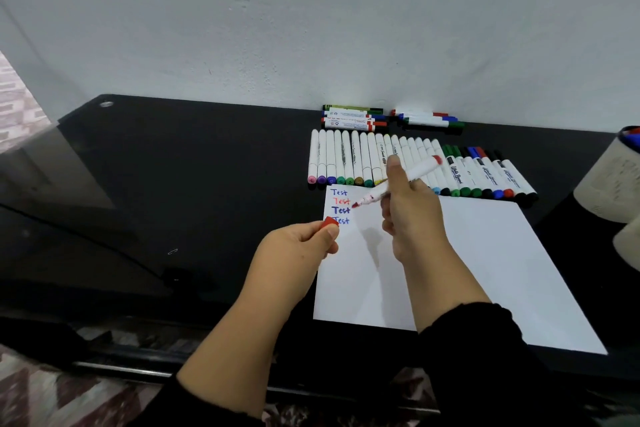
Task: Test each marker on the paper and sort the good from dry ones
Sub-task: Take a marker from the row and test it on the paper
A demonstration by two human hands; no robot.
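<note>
My right hand [408, 208] holds a white marker [401, 182] with a red end, my fingers curled around its middle and my thumb sticking up along the barrel. The marker is tilted, its uncapped red tip [356, 206] pointing toward eight o'clock and hovering just over the paper [485, 270], right beside the second and third of the four words reading "Test" [341, 206] written in blue, red, dark blue and blue at the sheet's upper left corner; whether the tip touches the sheet I cannot tell. My left hand [298, 246] sits at about eight o'clock from that tip, pinching the red cap [328, 222] between thumb and fingertips, with the cap over the paper's left edge next to the lowest word. The paper lies on a black table [173, 184]. At twelve o'clock from the sheet, touching its far edge, a row of white markers [346, 158] lies side by side, colored ends toward me, and it runs on toward two o'clock into a row of whiteboard markers [485, 173] with green, blue, red and black caps. Farther back, against the wall [311, 28], sit two small groups: a stack of four markers [351, 118] and, just to its right, a pile of three markers [429, 118]. At three o'clock, near the table's right edge, a pale cup [609, 177] holds more markers.
</note>
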